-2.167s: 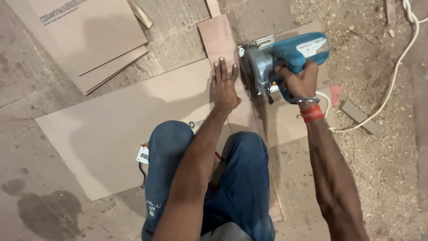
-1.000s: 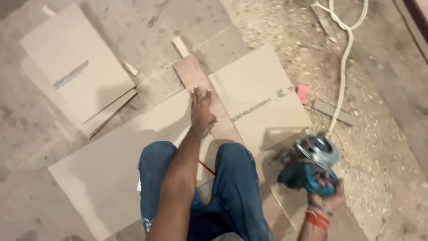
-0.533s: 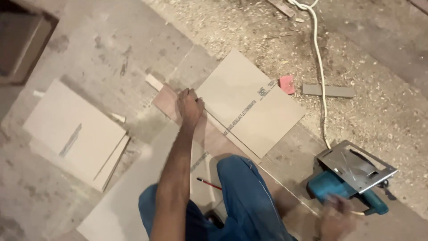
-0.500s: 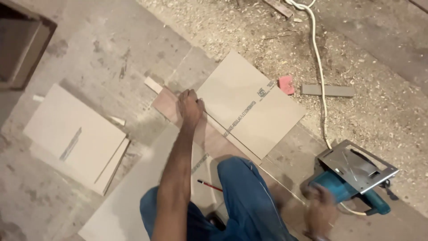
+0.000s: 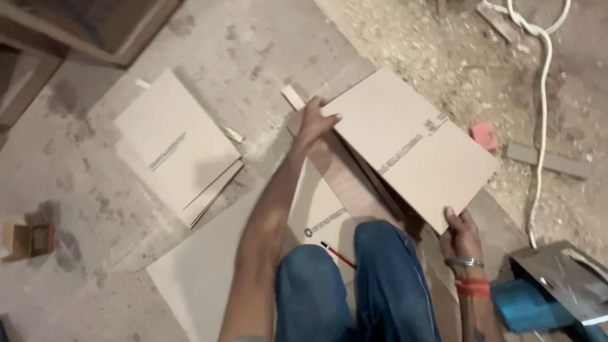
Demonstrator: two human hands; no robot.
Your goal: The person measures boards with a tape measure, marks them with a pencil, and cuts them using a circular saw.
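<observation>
1. The cut board, a flat rectangular tan panel, lies tilted on the floor ahead of the person's knees, resting over a reddish-brown sheet and a larger tan sheet.
2. Its long axis runs diagonally, from the far left corner to the near right corner.
3. The left hand is at the far left corner. Its grip is clenched on the board's edge, thumb on top and fingers beneath.
4. The right hand is at the near right edge. Its fingers touch the board's edge; whether that grip is closed cannot be told.
5. The two hands therefore sit at opposite ends of the long axis, and neither is nearer the middle.
6. A blue circular saw rests on the floor just right of the right hand, with its white cord trailing away. A red pencil lies by the left knee.
</observation>
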